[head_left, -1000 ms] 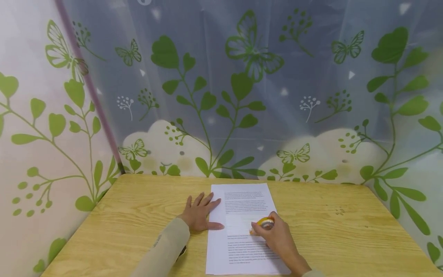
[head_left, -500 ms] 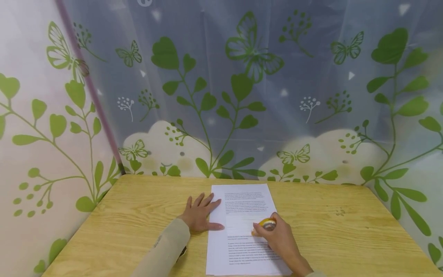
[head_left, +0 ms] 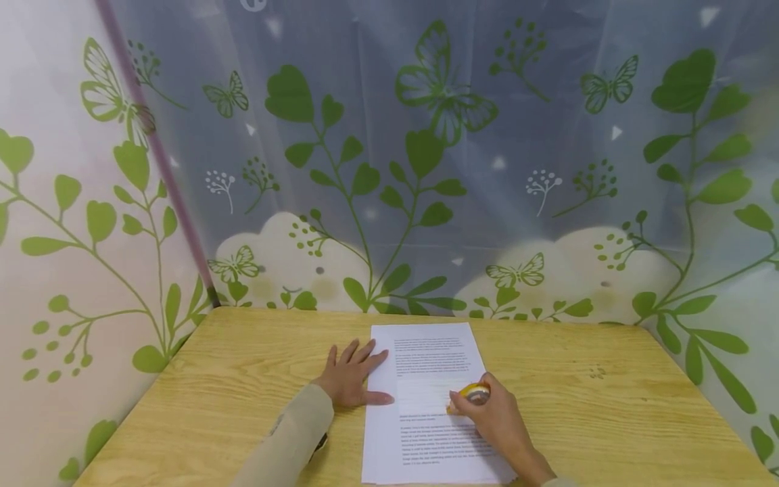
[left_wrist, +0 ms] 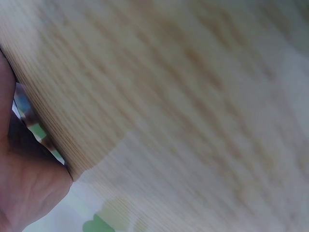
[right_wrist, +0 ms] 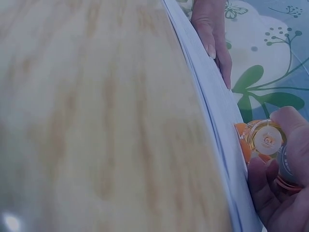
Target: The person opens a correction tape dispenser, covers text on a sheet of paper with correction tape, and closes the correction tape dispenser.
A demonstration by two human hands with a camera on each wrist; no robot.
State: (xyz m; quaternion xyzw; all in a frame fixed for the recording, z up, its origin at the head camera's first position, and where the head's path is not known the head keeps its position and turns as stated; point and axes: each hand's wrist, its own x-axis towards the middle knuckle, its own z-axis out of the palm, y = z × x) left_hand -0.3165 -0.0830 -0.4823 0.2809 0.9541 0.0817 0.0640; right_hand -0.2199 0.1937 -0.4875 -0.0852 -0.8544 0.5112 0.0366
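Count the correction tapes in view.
1: the correction tape is in the grip of the right hand, over the gap between paragraphs on the printed sheet. No other shows, though one could be hidden.

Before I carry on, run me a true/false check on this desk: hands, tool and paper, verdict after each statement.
1. The right hand grips an orange tape roller. True.
2. The left hand grips the roller too. False: it lies spread, thumb and forefinger on the left side of the paper stack.
3. That paper is a single sheet. False: the right wrist view shows many layered edges.
4. A nearly blank band lies between two blocks of printed text. True.
5. The roller is out past the stack's right edge. False: it is over the stack.
6. The stack lies on a wood-grain table. True.
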